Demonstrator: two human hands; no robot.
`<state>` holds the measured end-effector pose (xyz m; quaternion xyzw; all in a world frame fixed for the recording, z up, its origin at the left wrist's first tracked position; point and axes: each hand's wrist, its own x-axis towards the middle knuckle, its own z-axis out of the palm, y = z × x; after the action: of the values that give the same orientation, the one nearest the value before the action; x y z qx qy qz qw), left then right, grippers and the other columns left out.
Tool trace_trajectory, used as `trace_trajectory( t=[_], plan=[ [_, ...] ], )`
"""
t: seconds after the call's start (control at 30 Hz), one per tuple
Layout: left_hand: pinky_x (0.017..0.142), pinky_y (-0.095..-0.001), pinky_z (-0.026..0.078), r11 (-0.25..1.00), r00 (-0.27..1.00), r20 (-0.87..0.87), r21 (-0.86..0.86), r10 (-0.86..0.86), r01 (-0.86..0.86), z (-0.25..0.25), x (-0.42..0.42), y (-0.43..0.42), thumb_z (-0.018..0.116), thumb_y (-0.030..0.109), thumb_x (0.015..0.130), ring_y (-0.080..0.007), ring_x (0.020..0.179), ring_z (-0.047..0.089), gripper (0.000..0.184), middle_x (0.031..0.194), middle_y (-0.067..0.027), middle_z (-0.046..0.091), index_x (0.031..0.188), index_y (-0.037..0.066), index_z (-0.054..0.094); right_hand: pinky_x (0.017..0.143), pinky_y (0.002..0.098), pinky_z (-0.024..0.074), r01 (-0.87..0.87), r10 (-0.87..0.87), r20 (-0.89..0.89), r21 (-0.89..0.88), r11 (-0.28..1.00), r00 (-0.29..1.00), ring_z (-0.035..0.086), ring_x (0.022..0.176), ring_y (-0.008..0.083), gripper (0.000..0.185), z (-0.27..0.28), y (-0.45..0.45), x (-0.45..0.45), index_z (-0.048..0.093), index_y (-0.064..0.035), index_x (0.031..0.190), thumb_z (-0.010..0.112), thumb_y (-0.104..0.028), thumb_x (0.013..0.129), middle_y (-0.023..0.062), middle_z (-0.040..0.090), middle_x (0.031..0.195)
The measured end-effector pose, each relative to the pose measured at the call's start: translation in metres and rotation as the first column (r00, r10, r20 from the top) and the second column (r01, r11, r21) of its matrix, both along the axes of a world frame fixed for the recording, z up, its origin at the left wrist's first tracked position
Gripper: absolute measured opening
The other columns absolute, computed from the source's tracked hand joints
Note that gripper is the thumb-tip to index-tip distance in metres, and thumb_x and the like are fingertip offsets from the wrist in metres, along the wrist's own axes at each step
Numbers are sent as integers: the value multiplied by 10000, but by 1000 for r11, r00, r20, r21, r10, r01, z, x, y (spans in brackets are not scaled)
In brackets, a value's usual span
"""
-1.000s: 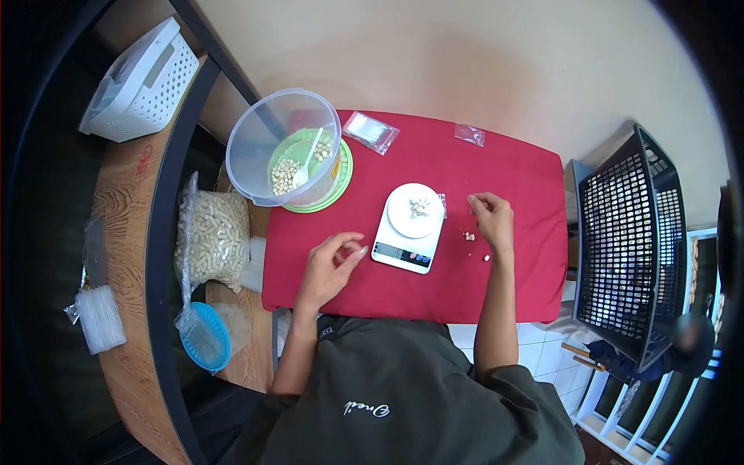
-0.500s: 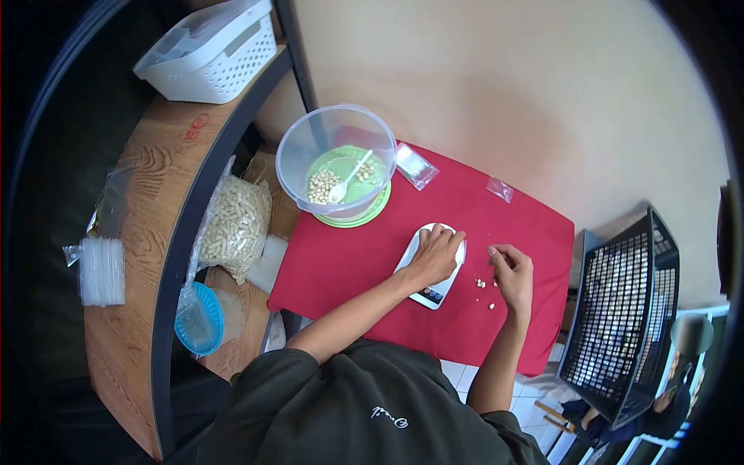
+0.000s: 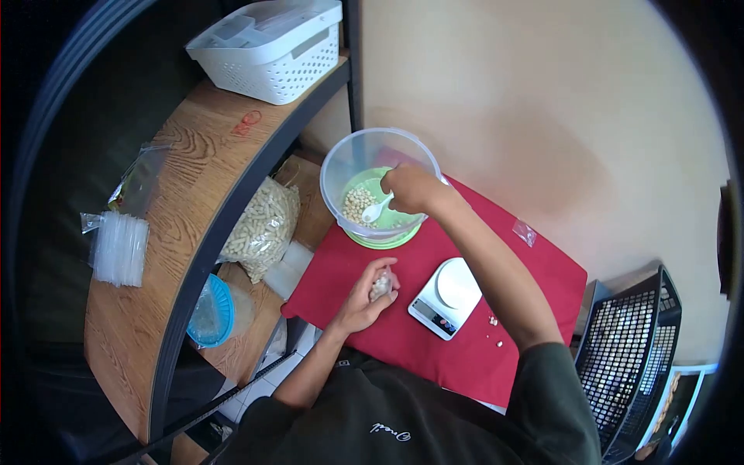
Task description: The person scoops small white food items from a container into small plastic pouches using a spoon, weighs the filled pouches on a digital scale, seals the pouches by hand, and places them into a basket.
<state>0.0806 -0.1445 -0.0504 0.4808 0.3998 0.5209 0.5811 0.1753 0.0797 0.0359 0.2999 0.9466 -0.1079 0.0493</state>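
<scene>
My right hand (image 3: 411,188) reaches over the rim of the clear plastic tub (image 3: 339,205), its fingers closed around the handle of a white spoon (image 3: 373,212). The spoon's bowl rests by round pale nuts (image 3: 357,203) on the tub's green-looking bottom. In front of the tub, my left hand (image 3: 359,307) curls around a small clear plastic bag (image 3: 380,286) with pale pieces inside. Between my arms, a white digital scale (image 3: 444,308) lies on the red cloth with nothing on its round platform. A few loose nuts (image 3: 494,320) lie right of it.
A wooden shelf (image 3: 186,167) curves along the left, carrying a white basket (image 3: 283,74) and a stack of clear packets (image 3: 122,249). Below are a big bag of pale snacks (image 3: 266,225) and a blue basket (image 3: 222,310). Black crates (image 3: 620,349) stand at right.
My right hand has moved from beside the scale into the tub and taken the spoon. My left hand has left the scale and now holds the small bag. The view has shifted.
</scene>
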Motion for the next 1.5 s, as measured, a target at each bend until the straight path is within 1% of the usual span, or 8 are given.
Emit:
trace_trajectory(
  t=[0.1, 0.3, 0.43, 0.83, 0.9, 1.1, 1.33, 1.5],
  plan=[
    [835, -273, 438, 996, 987, -139, 27, 84, -81, 23, -16, -11, 654, 37, 892, -116, 920, 532, 555, 1007, -51, 559, 1382, 35, 395, 818, 424, 561, -49, 40, 380, 12, 999, 924, 687, 977, 351, 240, -17, 24, -37, 730, -2, 987, 649, -32, 763, 214, 702, 1026],
    [833, -271, 469, 972, 962, -138, 19, 235, -235, 21, -29, -19, 692, 63, 890, -125, 930, 579, 458, 997, -57, 592, 1303, 27, 497, 830, 408, 564, -130, 105, 533, 10, 991, 839, 690, 1009, 324, 223, -40, 41, -66, 742, -36, 992, 645, -73, 796, 185, 697, 1104],
    [826, -265, 480, 947, 938, -134, 71, 320, -313, 29, -30, -13, 706, 46, 874, -137, 948, 620, 323, 1028, -67, 633, 1184, 19, 619, 814, 399, 572, -123, 70, 403, 109, 986, 913, 699, 969, 331, 305, -69, 41, -56, 757, -3, 904, 834, -43, 612, 202, 714, 1023],
    [991, -308, 433, 895, 870, -295, 337, 395, -293, 42, -46, 23, 709, -11, 837, -196, 1205, 517, 354, 1269, -111, 527, 1179, 1, 616, 909, 405, 535, -29, -44, 479, 144, 989, 877, 651, 1111, 295, 277, -32, 57, -67, 720, -41, 1099, 601, -127, 864, 184, 670, 1190],
    [985, -303, 436, 896, 881, -267, 328, 391, -298, 41, -45, 24, 706, -11, 841, -191, 1180, 530, 352, 1257, -111, 535, 1180, -3, 613, 907, 402, 538, 179, -231, 453, 155, 972, 861, 662, 1090, 294, 278, -51, 70, -69, 720, -32, 1097, 580, -131, 879, 174, 672, 1194],
    [930, -293, 472, 931, 934, -70, 137, 351, -339, 29, -48, 18, 716, -17, 838, -156, 1073, 581, 460, 1125, -87, 599, 1267, 4, 552, 877, 398, 551, -40, -12, 471, 101, 994, 882, 688, 1027, 307, 239, -55, 54, -61, 742, -41, 1028, 585, -121, 866, 178, 683, 1163],
    [913, -279, 503, 925, 928, 103, 93, 358, -368, 31, -56, 18, 715, -83, 814, -126, 1036, 578, 581, 1123, -82, 599, 1333, -12, 463, 881, 411, 546, 66, -27, 480, -65, 996, 877, 676, 1049, 310, 212, -33, 49, -65, 743, -13, 969, 681, -66, 773, 195, 702, 1080],
    [909, -279, 510, 909, 908, 114, 71, 402, -411, 30, -68, 27, 721, -93, 803, -122, 1016, 584, 537, 1097, -72, 612, 1287, -12, 503, 682, 394, 595, 249, -104, 484, -246, 937, 869, 725, 798, 281, 183, -31, 63, -61, 724, 48, 920, 725, -39, 759, 172, 729, 908]
  ],
)
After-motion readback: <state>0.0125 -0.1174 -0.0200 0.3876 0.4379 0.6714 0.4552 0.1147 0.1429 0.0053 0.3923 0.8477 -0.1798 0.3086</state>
